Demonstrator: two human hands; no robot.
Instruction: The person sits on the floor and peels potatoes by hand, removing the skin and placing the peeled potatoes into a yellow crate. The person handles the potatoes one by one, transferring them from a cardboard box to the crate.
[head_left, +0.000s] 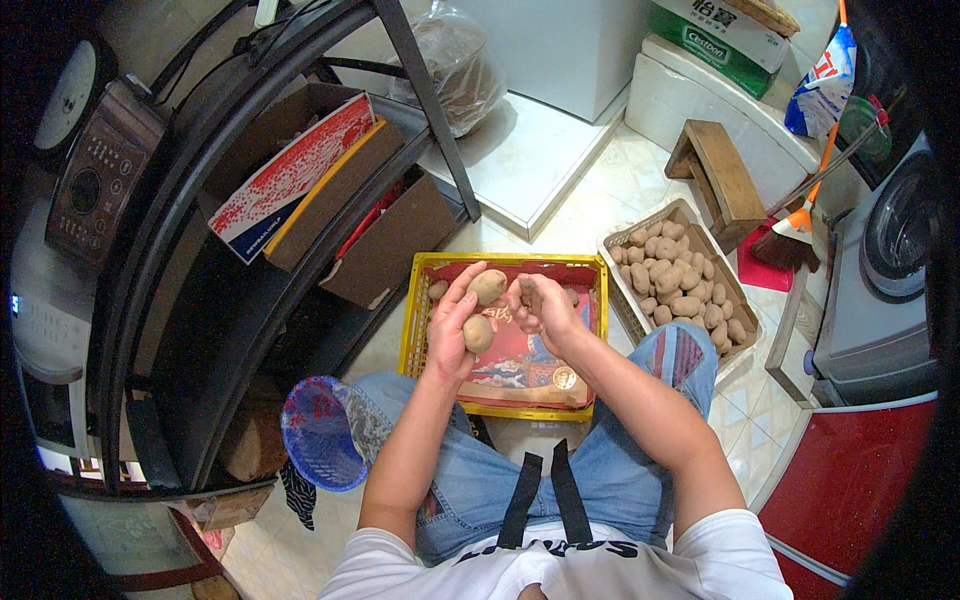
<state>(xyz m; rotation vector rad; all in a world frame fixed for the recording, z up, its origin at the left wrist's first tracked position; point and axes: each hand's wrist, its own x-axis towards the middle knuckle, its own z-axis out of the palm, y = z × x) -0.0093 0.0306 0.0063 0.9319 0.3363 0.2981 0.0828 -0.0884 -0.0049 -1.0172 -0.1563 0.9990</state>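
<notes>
My left hand (452, 322) holds two potatoes, an upper one (487, 286) by the fingertips and a lower one (478, 333) against the palm. My right hand (541, 306) is just to the right, its fingers curled; whether something lies inside them cannot be told. Both hands are over a yellow plastic crate (504, 411) lined with red printed cardboard. A few potatoes lie at its far corners, partly hidden. To the right, a white crate (621, 306) with a cardboard lining holds a heap of potatoes (667, 279).
A blue plastic basket (324, 435) stands by the left knee. Black shelving (225, 150) with cardboard boxes rises at the left. Beyond the white crate are a wooden stool (720, 176), a white foam box (712, 97) and a broom (791, 232). A washing machine (874, 322) is at the right.
</notes>
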